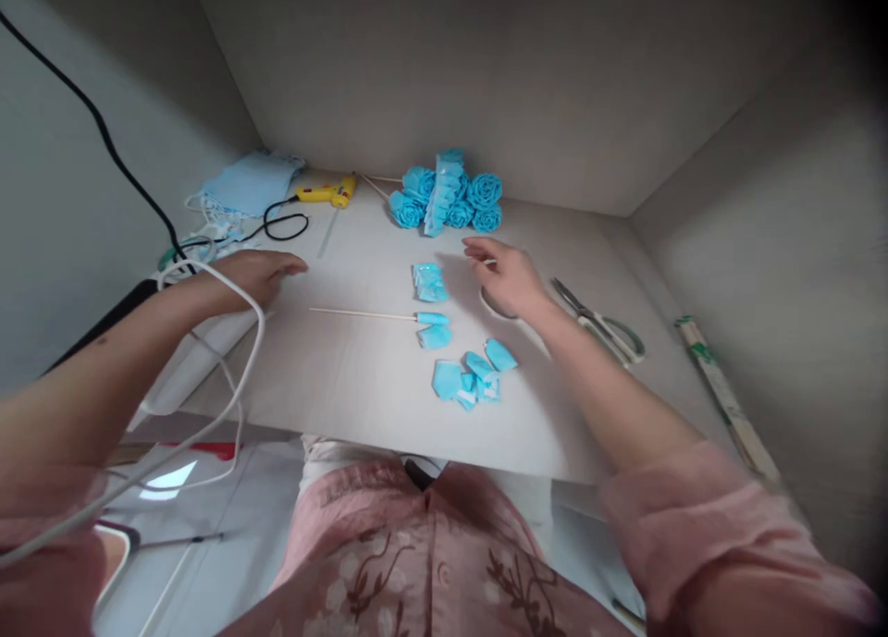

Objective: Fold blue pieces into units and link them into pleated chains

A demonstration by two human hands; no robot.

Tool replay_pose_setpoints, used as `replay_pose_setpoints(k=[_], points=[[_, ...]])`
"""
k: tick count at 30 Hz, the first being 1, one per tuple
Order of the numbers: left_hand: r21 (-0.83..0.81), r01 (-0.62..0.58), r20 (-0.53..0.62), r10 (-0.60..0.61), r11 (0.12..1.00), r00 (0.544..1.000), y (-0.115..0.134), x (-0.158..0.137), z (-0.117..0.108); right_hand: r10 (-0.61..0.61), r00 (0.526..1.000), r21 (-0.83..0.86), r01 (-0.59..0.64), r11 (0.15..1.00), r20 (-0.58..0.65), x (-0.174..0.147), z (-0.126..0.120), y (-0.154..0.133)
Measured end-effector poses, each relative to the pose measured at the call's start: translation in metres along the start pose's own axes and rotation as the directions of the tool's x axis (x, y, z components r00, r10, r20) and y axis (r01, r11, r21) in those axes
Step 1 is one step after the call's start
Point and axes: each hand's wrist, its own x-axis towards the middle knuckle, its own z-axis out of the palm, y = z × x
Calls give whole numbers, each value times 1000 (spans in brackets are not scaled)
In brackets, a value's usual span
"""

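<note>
My left hand hovers over the left side of the table, fingers stretched out and nothing in them. On the right, my right hand has its fingers apart, above a round, pale-rimmed thing that it mostly hides. Between the hands lies a small stack of blue pieces. Just nearer is a thin wooden stick with a blue wrapped tip, a loose blue petal-like piece beside it. Several more blue pieces are scattered closer to me.
Blue crafted roses lie at the back, near a yellow glue gun and blue face masks. Scissors rest at the right, by a bundle of sticks. A white cable loops across my left arm.
</note>
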Motion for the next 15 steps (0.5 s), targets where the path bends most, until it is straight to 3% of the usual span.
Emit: replay_pose_setpoints(k=[4, 10, 15], points=[[184, -1, 95, -17, 983, 995, -13, -14, -9, -18, 999, 26, 19, 999, -33, -15, -29, -2], [124, -65, 206, 38, 990, 978, -29, -12, 8, 34, 998, 111, -28, 993, -48, -32, -48, -2], [90, -89, 250, 64, 992, 966, -20, 12, 0, 30, 999, 122, -26, 992, -34, -40, -49, -11]])
